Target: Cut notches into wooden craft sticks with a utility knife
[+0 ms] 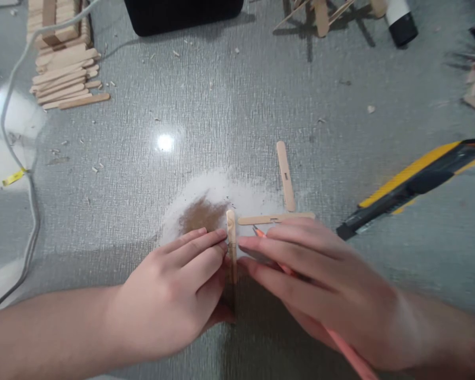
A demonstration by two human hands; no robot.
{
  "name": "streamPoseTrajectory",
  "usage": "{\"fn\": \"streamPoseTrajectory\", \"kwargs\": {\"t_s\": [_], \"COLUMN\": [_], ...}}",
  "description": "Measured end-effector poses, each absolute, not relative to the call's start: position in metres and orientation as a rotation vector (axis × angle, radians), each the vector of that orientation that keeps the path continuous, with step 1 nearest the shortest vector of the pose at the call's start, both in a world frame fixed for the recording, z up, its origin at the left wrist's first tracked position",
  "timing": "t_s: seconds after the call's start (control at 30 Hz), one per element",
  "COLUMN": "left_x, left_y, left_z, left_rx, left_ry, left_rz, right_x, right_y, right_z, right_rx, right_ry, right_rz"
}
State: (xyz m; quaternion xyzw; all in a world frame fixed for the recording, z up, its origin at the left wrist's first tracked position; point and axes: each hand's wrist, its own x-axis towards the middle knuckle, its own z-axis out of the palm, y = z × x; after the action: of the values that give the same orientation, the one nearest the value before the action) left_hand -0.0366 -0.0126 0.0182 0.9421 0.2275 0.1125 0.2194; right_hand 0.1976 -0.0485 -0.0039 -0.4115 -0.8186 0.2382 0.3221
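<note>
My left hand (174, 295) presses its fingertips together against the left side of an upright-pointing wooden craft stick (231, 232) and holds it; its thumb is partly hidden below. In my right hand (336, 285) is an orange-red pencil (350, 353), its dark tip showing beyond the fingers. Those right fingertips are close to the stick's right side. Just above the right hand, a second craft stick (257, 219) lies crosswise with a small mark or slot near its middle. A third, similarly marked stick (285, 174) lies farther up.
White powder and a brown dust patch (200, 214) lie around the left fingertips. A yellow and black utility knife (411, 182) sits at right. Stacked craft sticks (65, 68) and a cable (34, 211) are at left, a black object (182, 16) at the back.
</note>
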Motion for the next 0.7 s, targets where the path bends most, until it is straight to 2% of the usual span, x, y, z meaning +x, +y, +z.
{"fn": "streamPoseTrajectory", "kwargs": {"t_s": [0.27, 0.7], "left_x": [-0.035, -0.034], "left_y": [-0.013, -0.012], "left_z": [0.019, 0.019], "left_rx": [2.592, 2.600], "left_ry": [0.629, 0.630], "left_rz": [0.307, 0.313], "right_x": [0.197, 0.194], "right_y": [-0.038, -0.036], "right_z": [0.003, 0.000], "right_rx": [-1.170, -1.193], "right_ry": [-1.815, -1.925], "right_rz": [0.997, 0.934]}}
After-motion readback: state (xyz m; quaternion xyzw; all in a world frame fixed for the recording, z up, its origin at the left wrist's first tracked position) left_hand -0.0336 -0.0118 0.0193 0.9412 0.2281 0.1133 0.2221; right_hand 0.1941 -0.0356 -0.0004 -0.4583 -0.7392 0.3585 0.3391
